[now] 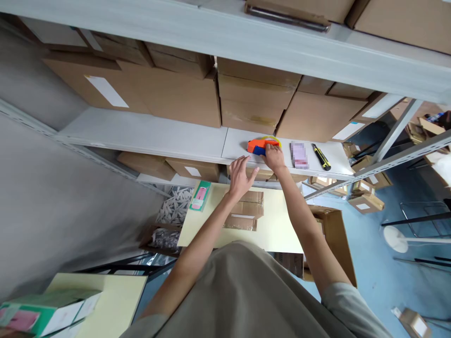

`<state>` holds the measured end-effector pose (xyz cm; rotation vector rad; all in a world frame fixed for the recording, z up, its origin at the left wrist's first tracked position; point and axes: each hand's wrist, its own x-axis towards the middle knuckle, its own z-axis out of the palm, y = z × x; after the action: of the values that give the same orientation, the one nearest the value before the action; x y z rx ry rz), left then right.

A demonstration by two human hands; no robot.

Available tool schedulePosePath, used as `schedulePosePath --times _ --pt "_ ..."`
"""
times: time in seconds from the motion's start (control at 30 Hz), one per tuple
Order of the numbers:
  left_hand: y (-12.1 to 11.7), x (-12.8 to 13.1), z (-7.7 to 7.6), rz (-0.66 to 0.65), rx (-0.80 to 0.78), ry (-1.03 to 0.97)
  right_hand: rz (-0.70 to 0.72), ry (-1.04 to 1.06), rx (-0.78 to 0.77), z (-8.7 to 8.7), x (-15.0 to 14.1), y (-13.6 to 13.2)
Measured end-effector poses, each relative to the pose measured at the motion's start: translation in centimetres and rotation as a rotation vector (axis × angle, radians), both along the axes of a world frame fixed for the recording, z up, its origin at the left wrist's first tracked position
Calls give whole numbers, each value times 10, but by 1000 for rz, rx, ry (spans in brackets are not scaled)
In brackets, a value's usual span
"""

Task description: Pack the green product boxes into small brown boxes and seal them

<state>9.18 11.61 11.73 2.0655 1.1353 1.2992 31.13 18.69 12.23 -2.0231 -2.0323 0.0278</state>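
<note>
An orange and blue tape dispenser [256, 146] with a yellowish roll lies on the white shelf [197, 138]. My right hand [274, 157] has its fingers closed on the dispenser's right end. Held lower and to the left, in front of the shelf edge, my left hand [240, 178] has its fingers apart and holds nothing. Beneath that hand, a taped cardboard box [248, 210] rests on the pale yellow table [275, 234]. To the right of the dispenser are a pinkish, pixelated packet [299, 155] and a yellow and black utility knife [321, 157].
Large cardboard boxes [183, 96] line the back of the shelf, with another shelf beam [225, 35] above. A green and pink package [200, 195] sits at the table's left. An open carton [340, 244] stands right of the table; a metal post [398, 157] bounds the shelf.
</note>
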Motion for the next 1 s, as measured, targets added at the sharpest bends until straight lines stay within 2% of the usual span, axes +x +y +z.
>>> schedulePosePath --times 0.1,0.2,0.3,0.4,0.47,0.53,0.63,0.8,0.93,1.0 --pt "-6 -3 -2 18 -24 -13 -14 52 34 1 -3 -7" --pt "-22 -13 -7 41 -104 -29 -28 183 64 0 -10 -35" --pt "-51 -29 -18 37 -180 -74 -48 463 63 -3 -29 -90" --pt "-89 -47 -30 -15 -242 -143 -11 919 -1 -14 -62 -156" --pt "-115 -58 -37 -46 -305 -163 -41 1148 -58 -26 -87 -195" --pt "-137 -67 -43 -49 -382 -156 -114 1268 -118 -38 -111 -224" --pt "-158 -80 -51 -27 -478 -138 -178 1338 -193 -53 -138 -245" --pt "-162 -101 -63 -61 -599 -137 -121 1319 -289 -68 -149 -249" --pt "-141 -121 -64 -7 -789 -265 -72 1260 -380 -76 -144 -259" --pt "-125 -131 -62 -20 -886 -342 -34 1243 -449 -77 -140 -267"
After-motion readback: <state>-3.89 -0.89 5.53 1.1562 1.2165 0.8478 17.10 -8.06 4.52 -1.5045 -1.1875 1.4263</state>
